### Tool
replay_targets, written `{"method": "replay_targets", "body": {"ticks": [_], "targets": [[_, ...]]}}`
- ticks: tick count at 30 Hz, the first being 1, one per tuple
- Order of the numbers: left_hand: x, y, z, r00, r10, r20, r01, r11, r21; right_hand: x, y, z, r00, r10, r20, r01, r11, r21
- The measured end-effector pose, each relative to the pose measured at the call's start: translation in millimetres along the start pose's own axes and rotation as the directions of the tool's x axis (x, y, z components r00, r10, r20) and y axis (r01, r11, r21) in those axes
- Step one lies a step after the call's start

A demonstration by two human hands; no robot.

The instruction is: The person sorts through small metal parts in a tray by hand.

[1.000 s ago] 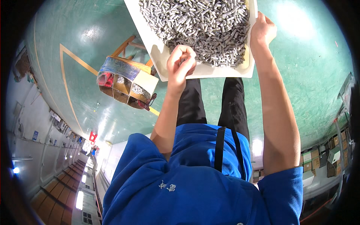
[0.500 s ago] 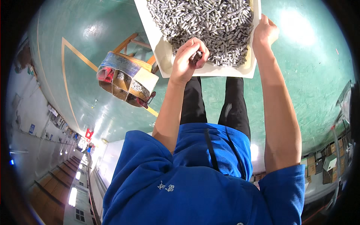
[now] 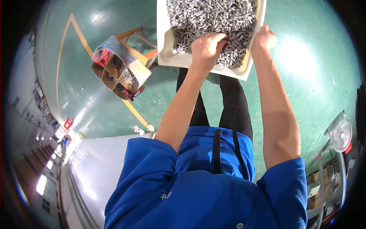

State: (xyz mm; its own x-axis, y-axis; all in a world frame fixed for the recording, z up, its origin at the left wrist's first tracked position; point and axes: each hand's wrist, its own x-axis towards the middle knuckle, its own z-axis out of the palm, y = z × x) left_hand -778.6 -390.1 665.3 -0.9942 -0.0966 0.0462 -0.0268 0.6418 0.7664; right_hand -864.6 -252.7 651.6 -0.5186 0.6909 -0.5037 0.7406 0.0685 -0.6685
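Note:
A white plastic tray (image 3: pixel 164 45) holds a heap of small grey metal pins (image 3: pixel 213 15). Its right rim is gripped by my right hand (image 3: pixel 264 39), whose fingers wrap the edge. Over the lower part of the heap is my left hand (image 3: pixel 207 47), back up, with curled fingers pointing right among the pins. Whatever those fingers hold is hidden beneath the hand.
To the left, a divided cardboard box (image 3: pixel 124 70) with small metal pieces and red items sits on a wooden stool (image 3: pixel 133 32). A yellow line (image 3: pixel 133 112) crosses the green floor. A fan (image 3: pixel 340 134) stands at the far right.
My left hand, a raised fist with metal pins in it before, has turned palm down and moved right onto the heap. My right hand stays on the tray's rim. The view has shifted.

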Motion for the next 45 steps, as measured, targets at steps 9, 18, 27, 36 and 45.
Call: {"method": "replay_targets", "body": {"ticks": [9,18,27,36,45], "targets": [[-86,153,-157,0.755,-0.643,0.128,0.447,0.362,-0.818,-129,-6,-153,0.962,0.066,0.264,-0.165,0.914,0.371],[-209,242,-381,0.905,-0.216,0.368,0.274,-0.367,-0.889,-385,-53,-262,0.449,0.073,0.891,-0.641,0.721,0.264],[-317,155,-639,0.739,-0.622,0.259,-0.201,-0.570,-0.796,-780,-114,-168,0.134,-0.316,0.939,-0.585,0.739,0.332],[-395,182,-928,0.800,-0.594,0.089,-0.370,-0.604,-0.706,-1141,-189,-186,0.289,-0.341,0.895,-0.011,0.933,0.359],[-236,71,-988,0.793,-0.597,-0.126,-0.454,-0.440,-0.775,-1098,-284,14,-0.214,-0.255,0.943,-0.802,0.597,-0.021]]}}
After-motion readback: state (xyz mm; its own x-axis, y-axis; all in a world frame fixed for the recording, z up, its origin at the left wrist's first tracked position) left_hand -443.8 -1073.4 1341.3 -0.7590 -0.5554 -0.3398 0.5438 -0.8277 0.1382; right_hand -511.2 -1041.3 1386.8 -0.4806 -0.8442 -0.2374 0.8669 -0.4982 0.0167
